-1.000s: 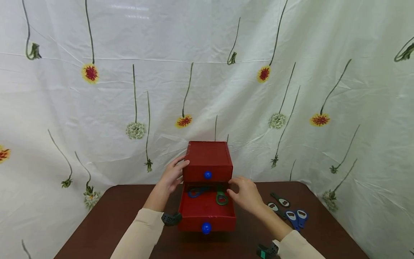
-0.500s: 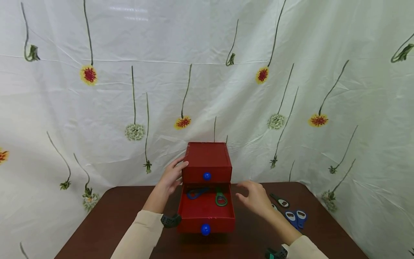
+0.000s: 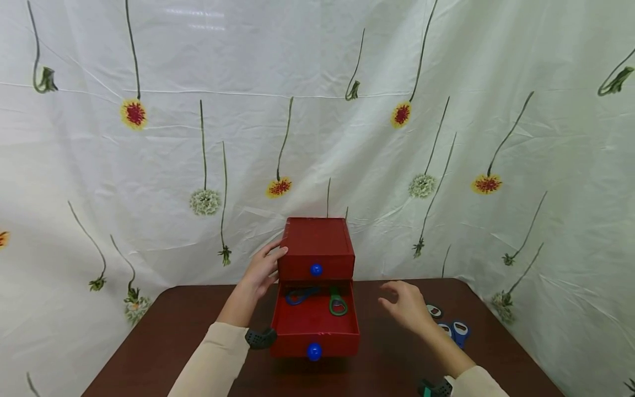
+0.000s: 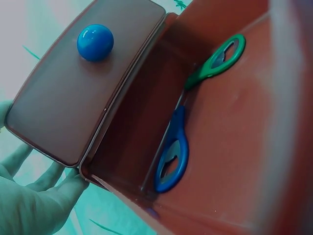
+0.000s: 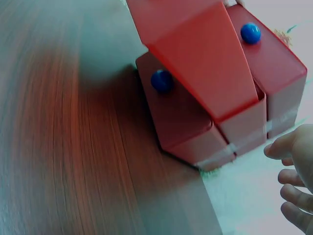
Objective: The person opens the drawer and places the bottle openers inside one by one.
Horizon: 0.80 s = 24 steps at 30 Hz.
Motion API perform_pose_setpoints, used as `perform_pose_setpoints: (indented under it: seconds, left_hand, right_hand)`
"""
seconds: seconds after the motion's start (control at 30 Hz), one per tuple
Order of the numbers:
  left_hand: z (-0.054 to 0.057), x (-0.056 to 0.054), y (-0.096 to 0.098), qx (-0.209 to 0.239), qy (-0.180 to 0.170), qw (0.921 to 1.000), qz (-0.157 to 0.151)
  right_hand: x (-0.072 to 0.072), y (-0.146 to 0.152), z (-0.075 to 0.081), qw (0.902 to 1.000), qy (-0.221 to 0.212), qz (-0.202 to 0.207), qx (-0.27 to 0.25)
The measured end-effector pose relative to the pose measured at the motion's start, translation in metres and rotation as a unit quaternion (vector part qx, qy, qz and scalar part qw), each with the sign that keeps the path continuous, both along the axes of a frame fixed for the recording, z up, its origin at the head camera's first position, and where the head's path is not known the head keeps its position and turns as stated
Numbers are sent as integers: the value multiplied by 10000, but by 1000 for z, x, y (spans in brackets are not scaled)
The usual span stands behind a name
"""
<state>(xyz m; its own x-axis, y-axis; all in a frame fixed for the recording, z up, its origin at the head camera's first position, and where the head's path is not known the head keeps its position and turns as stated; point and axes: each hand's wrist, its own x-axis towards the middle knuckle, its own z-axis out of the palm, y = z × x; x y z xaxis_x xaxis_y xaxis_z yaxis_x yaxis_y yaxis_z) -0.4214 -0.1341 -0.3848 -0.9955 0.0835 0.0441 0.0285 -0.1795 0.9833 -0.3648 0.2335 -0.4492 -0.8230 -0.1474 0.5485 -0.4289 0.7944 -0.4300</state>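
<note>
A small red drawer chest (image 3: 317, 237) with blue knobs stands on the table. Its middle drawer (image 3: 313, 324) is pulled out. Inside lie a blue bottle opener (image 4: 182, 142) and a green bottle opener (image 4: 205, 71), their narrow ends toward the back. My left hand (image 3: 260, 273) rests against the chest's upper left side, fingers along the wall. To the right of the chest, my right hand (image 3: 409, 306) is in the air with loosely bent fingers and nothing in it. The right wrist view shows a closed bottom drawer (image 5: 176, 105) under the pulled-out one.
Blue bottle openers (image 3: 460, 332) and a dark-handled opener (image 3: 434, 311) lie on the dark brown table (image 3: 198, 342) at the right, partly behind my right forearm. A white flowered curtain (image 3: 238, 66) hangs behind the table.
My right hand has moved away from the open drawer's right side, rightward toward the openers on the table, and now covers part of them. The left hand stays on the chest.
</note>
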Motion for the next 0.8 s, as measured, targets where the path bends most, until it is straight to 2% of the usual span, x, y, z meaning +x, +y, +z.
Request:
perform_pose_setpoints:
  seconds: [0.33,0.53,0.67,0.8]
  left_hand:
    - [1,0,-1,101,-28,9999,-41]
    - [0,1,-2,-6,16,10000,-20]
    - [0,0,-2,-23,41,10000,10]
    - [0,0,0,15,18,10000,16]
  right_hand:
    - [-3,30,-9,9991,-270,-288,174]
    - [-1,47,-14,9979,-474,-387,225]
    - [-2,57,-21,9971,-615,-329,294]
    - [-5,67,-33,9943,-871,-454,408]
